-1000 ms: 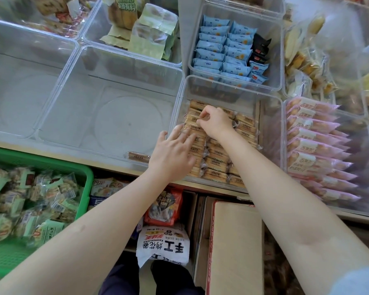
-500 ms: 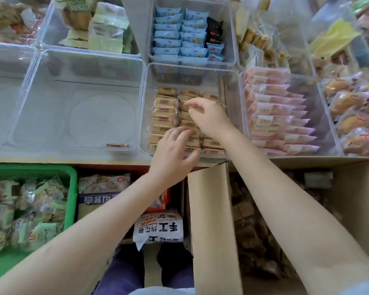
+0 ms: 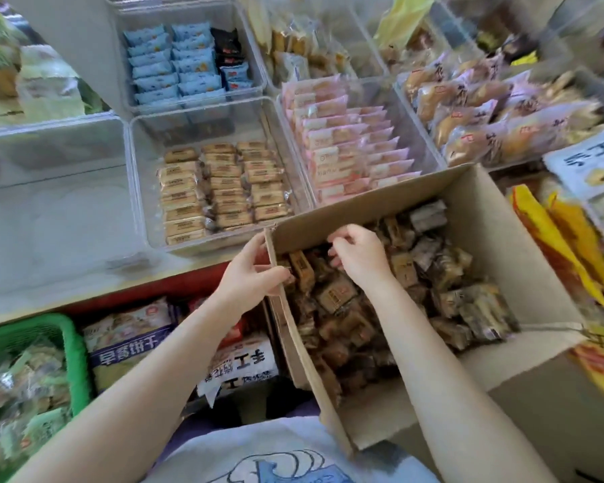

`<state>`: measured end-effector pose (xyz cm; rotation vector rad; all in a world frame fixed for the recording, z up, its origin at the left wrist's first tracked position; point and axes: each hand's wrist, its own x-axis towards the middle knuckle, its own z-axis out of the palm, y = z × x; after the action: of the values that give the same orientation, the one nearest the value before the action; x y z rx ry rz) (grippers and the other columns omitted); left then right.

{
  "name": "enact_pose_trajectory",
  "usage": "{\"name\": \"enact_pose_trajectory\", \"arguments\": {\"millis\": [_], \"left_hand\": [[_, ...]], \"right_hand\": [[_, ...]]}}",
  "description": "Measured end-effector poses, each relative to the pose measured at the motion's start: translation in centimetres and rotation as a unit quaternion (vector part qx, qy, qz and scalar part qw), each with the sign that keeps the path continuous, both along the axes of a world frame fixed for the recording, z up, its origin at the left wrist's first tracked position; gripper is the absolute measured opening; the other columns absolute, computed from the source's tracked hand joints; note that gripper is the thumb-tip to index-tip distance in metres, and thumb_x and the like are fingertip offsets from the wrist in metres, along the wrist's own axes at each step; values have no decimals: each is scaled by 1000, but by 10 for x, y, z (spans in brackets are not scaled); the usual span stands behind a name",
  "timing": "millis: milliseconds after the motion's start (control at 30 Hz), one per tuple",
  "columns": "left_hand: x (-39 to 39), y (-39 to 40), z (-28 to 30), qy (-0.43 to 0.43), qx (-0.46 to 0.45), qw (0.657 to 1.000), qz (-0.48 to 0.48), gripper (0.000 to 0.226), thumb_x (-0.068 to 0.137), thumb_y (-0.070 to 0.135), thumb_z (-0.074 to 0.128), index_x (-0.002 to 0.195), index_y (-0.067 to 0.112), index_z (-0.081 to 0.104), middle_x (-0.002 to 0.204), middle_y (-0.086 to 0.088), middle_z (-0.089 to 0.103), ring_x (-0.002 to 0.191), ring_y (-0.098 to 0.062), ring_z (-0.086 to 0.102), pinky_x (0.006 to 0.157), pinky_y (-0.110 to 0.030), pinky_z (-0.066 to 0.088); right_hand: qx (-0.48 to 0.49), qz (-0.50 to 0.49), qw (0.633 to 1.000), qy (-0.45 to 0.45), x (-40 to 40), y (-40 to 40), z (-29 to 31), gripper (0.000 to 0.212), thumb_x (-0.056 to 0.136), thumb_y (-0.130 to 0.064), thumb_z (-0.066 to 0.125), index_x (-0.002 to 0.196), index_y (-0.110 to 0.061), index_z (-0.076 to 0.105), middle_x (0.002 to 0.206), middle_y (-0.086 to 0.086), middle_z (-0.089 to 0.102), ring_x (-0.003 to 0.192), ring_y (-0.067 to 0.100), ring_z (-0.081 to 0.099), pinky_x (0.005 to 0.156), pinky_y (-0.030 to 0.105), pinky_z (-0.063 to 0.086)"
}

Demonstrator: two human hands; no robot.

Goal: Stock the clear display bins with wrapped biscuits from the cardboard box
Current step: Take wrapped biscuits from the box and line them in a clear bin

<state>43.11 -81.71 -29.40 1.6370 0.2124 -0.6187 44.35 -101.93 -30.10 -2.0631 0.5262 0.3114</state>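
A clear bin (image 3: 143,190) on the shelf holds three neat rows of tan wrapped biscuits (image 3: 224,190). Below and right of it stands an open cardboard box (image 3: 496,238) full of loose wrapped biscuits (image 3: 450,284) in brownish wrappers. My left hand (image 3: 248,273) grips the top edge of the box's left wall, thumb inside and fingers outside. My right hand (image 3: 360,256) is inside the box near its far left corner, fingers curled down onto the pile. Whether it holds a biscuit is hidden by the fingers.
An empty clear bin (image 3: 49,203) sits left of the biscuit bin. Bins of pink packets (image 3: 346,144) and blue packets (image 3: 175,64) stand to the right and behind. A green basket (image 3: 70,339) of wrapped snacks and printed bags (image 3: 129,343) lie under the shelf edge.
Both hands left the tan biscuits in the clear bin and came down to the cardboard box. The left now holds its wall, the right is in the pile. The view swung right.
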Motion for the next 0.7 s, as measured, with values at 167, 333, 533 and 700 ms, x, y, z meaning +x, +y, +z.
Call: {"name": "enact_pose_trajectory", "arguments": {"millis": [167, 333, 533, 700], "left_hand": [[0, 2, 2, 10, -10, 1000, 0, 73, 75, 19, 70, 143, 35, 47, 133, 0, 63, 101, -18, 72, 85, -53, 60], [2, 2, -7, 4, -6, 1000, -7, 67, 87, 11, 71, 143, 38, 44, 138, 4, 58, 100, -12, 71, 83, -46, 62], [2, 3, 8, -99, 139, 977, -124, 105, 79, 37, 82, 157, 41, 12, 166, 10, 12, 150, -13, 21, 119, -40, 26], [8, 11, 61, -255, 23, 954, -157, 92, 79, 39, 81, 152, 49, 26, 161, 18, 22, 144, -4, 35, 112, -33, 37]], "right_hand": [[-117, 132, 973, 150, 0, 38, -58, 47, 96, -33, 61, 137, -16, 47, 134, 11, 54, 124, 33, 54, 102, 43, 45], [-88, 52, 986, 131, -1, 35, -61, 39, 98, -35, 57, 131, -16, 51, 128, 12, 62, 115, 32, 61, 91, 39, 49], [337, -133, 928, 83, -17, 3, 16, 27, 101, -24, 50, 122, -13, 63, 97, 12, 73, 57, 16, 54, 53, 28, 37], [470, -40, 878, 80, -19, 14, 68, 32, 101, -24, 50, 122, -8, 67, 102, 15, 69, 70, 15, 52, 60, 27, 32]]}}
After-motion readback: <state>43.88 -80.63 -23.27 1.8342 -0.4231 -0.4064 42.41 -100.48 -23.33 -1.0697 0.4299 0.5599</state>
